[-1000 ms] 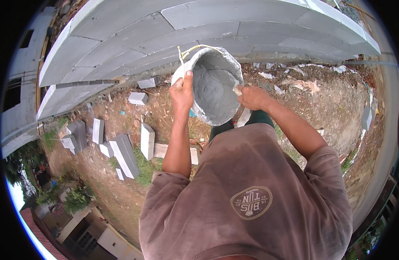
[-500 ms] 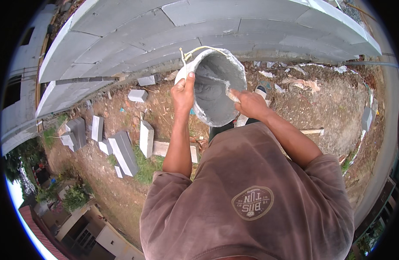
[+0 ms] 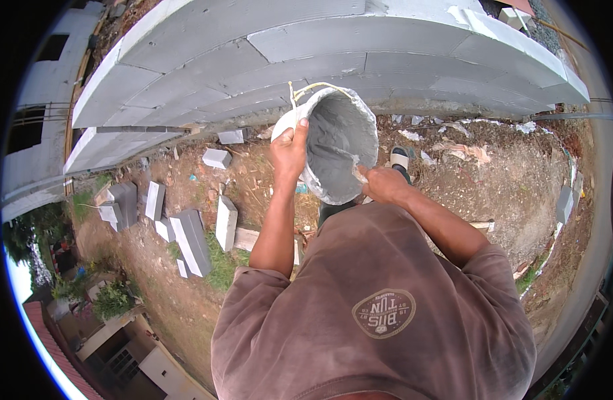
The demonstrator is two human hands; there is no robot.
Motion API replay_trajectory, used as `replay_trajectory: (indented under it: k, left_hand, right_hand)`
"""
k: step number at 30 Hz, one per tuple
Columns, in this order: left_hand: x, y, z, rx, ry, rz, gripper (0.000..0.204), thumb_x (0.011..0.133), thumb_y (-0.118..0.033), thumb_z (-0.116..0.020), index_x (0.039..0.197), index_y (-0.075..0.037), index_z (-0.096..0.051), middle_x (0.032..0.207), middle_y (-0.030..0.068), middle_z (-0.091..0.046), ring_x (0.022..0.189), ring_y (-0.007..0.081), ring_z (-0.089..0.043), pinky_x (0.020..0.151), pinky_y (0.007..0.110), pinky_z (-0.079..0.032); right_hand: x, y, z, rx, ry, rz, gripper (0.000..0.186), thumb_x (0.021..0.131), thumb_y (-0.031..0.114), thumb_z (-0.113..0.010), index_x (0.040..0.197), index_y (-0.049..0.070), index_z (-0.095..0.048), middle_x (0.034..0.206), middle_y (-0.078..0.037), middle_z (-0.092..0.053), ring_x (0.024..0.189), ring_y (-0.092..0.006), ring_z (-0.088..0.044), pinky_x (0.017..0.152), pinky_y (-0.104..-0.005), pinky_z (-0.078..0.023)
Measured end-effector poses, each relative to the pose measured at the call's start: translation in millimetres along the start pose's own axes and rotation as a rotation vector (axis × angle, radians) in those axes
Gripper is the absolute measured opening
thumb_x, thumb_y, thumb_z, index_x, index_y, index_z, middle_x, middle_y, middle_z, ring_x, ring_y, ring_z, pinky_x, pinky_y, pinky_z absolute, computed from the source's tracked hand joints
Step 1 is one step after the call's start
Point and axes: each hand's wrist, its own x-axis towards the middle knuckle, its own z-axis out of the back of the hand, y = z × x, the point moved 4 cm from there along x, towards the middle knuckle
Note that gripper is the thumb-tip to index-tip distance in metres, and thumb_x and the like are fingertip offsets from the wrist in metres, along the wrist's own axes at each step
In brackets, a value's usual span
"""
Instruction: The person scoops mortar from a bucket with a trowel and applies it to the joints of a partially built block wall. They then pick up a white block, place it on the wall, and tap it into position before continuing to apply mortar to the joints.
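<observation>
Right hand [image 3: 384, 185] slid round bucket [image 3: 284, 124] to four o'clock, clamped on tool [image 3: 357, 168], mortar [image 3: 328, 175] toward ten; left hand [image 3: 290, 153] gripped rim [image 3: 370, 112].

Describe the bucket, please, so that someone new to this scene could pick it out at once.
Find the long grey block wall across the top of the view. Below its middle, the left hand grips the bucket and the right hand holds a pale handle at its mouth. Unlike the angular blocks on the ground, it is round and smeared grey, with a thin yellowish cord.
</observation>
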Motion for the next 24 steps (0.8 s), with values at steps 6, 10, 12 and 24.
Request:
replay_trajectory:
  k: [6, 10, 12, 24]
  left_hand:
    - [13.1, -13.9, -27.1, 0.132, 0.003, 0.048, 0.057, 0.088, -0.036, -0.063, 0.049, -0.004, -0.036, 0.049, -0.0038, -0.030, 0.051, 0.0075, -0.027, 0.043, 0.031, -0.023]
    - [13.6, -65.0, -69.7, 0.253, 0.000, 0.035, 0.057, 0.087, -0.037, -0.063, 0.050, -0.002, -0.036, 0.049, -0.0019, -0.028, 0.050, 0.0082, -0.027, 0.043, 0.032, -0.024]
    - [13.3, -97.0, -88.9, 0.259, -0.034, 0.024, 0.057, 0.086, -0.037, -0.064, 0.050, -0.002, -0.036, 0.049, -0.0015, -0.028, 0.050, 0.0083, -0.027, 0.043, 0.032, -0.024]
    - [34.0, -151.6, -204.8, -0.001, -0.105, 0.029, 0.056, 0.087, -0.035, -0.063, 0.051, -0.003, -0.034, 0.050, -0.0030, -0.029, 0.052, 0.0080, -0.027, 0.044, 0.031, -0.024]
  right_hand:
    - [-49.5, -51.8, 68.8, 0.218, -0.030, 0.248, 0.057, 0.083, 0.030, -0.055, 0.132, 0.003, -0.044, 0.105, -0.025, -0.062, 0.101, -0.0395, -0.058, 0.087, -0.0439, -0.045]
    - [-23.6, -94.9, 131.5, -0.031, -0.009, -0.051, 0.043, 0.086, 0.033, -0.051, 0.113, -0.001, -0.049, 0.099, -0.025, -0.062, 0.097, -0.0389, -0.059, 0.084, -0.0470, -0.046]
    - [-19.9, -106.4, 151.6, -0.141, -0.168, 0.024, 0.034, 0.089, 0.028, -0.049, 0.106, -0.002, -0.051, 0.098, -0.024, -0.063, 0.095, -0.0372, -0.061, 0.081, -0.0466, -0.048]
    - [-34.5, -192.7, 214.0, -0.079, 0.059, 0.139, 0.038, 0.082, 0.028, -0.054, 0.107, -0.001, -0.059, 0.094, -0.024, -0.065, 0.082, -0.0321, -0.065, 0.075, -0.0413, -0.050]
